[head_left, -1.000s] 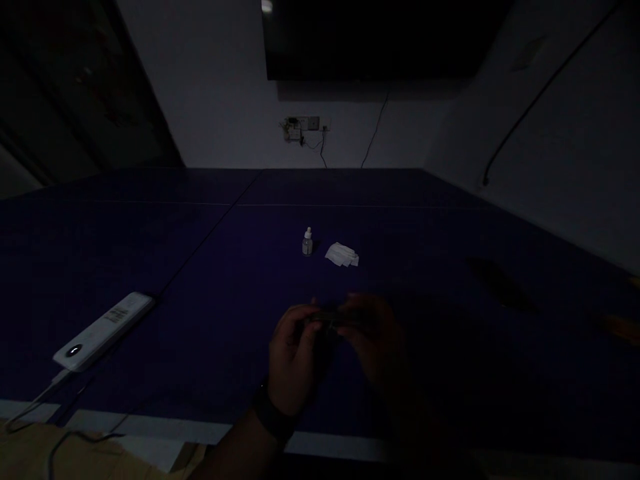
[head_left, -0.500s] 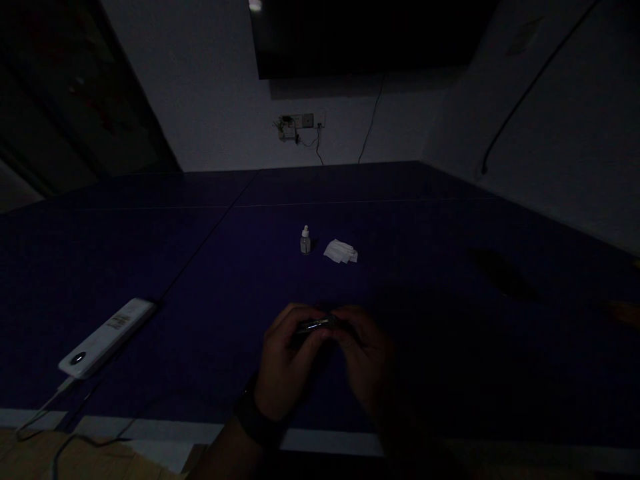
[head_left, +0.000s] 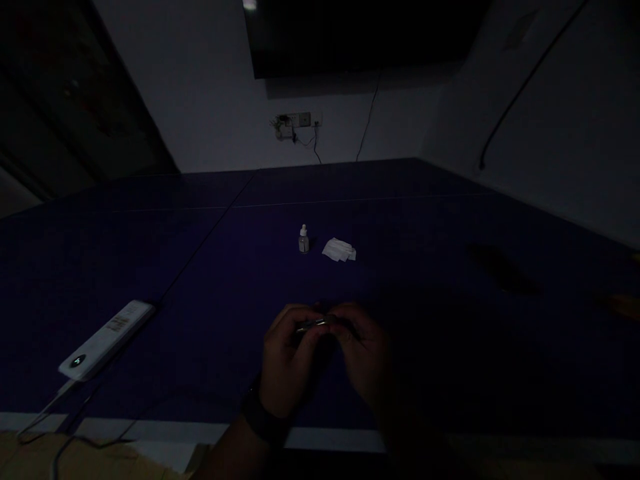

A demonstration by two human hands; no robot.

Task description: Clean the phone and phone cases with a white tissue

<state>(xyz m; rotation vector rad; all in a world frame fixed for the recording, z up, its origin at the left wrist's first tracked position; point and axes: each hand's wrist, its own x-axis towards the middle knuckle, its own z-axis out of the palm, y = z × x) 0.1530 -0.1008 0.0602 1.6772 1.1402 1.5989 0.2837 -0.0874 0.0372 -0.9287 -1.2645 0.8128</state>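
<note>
Both my hands meet over the near part of a dark blue table. Between them is a small, slim object with a shiny metallic edge; in this dim light I cannot make out its kind. My left hand, with a dark band on the wrist, pinches its left part between thumb and fingers. My right hand closes on its right end, thumb towards me. The fingers hide much of the object. Farther off stand a small dropper bottle with a white top and some folded white tissue or cloth.
A white power bank with a cable lies at left. A dark flat object rests at right. Behind the table are wall sockets with cords and a large dark screen. The table's pale near edge runs below my wrists.
My view has shifted slightly. The slim object is tilted a little differently between my fingers, and both hands keep their grip. The bottle and white tissue or cloth stay in place.
</note>
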